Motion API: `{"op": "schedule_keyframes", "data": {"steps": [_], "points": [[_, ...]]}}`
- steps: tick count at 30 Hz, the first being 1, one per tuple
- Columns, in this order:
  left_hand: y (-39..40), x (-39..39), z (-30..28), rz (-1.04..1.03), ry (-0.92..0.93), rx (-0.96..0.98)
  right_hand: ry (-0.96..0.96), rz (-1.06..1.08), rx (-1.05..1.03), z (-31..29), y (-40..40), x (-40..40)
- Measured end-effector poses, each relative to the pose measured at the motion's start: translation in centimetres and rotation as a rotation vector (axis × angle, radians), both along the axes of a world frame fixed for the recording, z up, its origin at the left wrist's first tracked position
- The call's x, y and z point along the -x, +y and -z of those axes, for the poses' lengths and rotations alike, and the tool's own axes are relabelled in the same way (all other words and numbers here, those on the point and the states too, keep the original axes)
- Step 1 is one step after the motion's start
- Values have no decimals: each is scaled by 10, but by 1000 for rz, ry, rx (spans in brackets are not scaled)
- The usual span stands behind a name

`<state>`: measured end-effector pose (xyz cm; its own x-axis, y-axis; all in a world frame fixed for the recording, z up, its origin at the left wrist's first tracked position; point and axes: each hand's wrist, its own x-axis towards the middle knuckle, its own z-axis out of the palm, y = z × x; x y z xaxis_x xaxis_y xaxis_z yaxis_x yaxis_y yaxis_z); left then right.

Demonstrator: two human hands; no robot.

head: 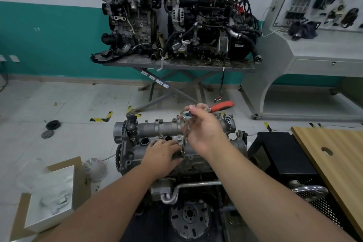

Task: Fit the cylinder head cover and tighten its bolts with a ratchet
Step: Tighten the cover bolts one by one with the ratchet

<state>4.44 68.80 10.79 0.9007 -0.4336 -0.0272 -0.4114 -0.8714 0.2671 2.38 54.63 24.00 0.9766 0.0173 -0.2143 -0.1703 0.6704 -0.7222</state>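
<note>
- The right hand is grasping the head of the ratchet, with the fingers curled around the silver head, while the red handle is pointing to the far right.
- A thin extension bar is going down from the ratchet head to a bolt place on the near side of the cylinder head cover.
- The left hand is lying flat on the cover, just left of the bar's lower end; the fingers are almost straight and are pressing, not grasping anything.
- Risk, in my judgement: the bar is long and is leaning a little, so the socket could be slipping off the bolt head and damaging it when force comes.
- Another risk: a bolt that is starting crooked could be spoiling the thread in the soft aluminium; too much force could be doing the same.
- The left fingers are sitting very near the socket, so a slip could be hitting them.
- The cover is a grey cast metal part and is sitting on top of the engine, in the middle of the scene, near the person.
- It is showing a long rounded ridge along the far side, round dark holes in the middle, and some bolts around the edge.
- I cannot tell how many bolts are tight already.
</note>
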Motion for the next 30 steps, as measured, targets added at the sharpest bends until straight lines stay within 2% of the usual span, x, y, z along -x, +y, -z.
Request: {"op": "schedule_keyframes", "data": {"steps": [3,6,8,11,13,17,22,26,28,30], "points": [[1,0,1,3,-8,11,-262,65,549,18,8,13],[1,2,-1,7,-23,36,-766,300,1126,31,6,7],[0,1,-2,-12,-33,56,-997,365,1470,35,3,-1],[-1,-2,1,15,-18,66,-1063,388,1855,23,0,-7],[0,-2,4,30,-36,98,-1055,374,2036,11,-3,-7],[-1,-1,2,-16,-16,39,-991,186,2242,-6,-3,-4],[0,-2,2,-22,-4,-13,-1026,-74,2339,-25,0,-5],[0,-1,2,-23,-21,2,-1028,-194,2384,-37,5,-5],[-1,0,2,-24,-30,13,-886,-298,2349,-41,13,-3],[-1,0,1,-21,-37,12,-663,-385,2243,-43,19,-6]]}}
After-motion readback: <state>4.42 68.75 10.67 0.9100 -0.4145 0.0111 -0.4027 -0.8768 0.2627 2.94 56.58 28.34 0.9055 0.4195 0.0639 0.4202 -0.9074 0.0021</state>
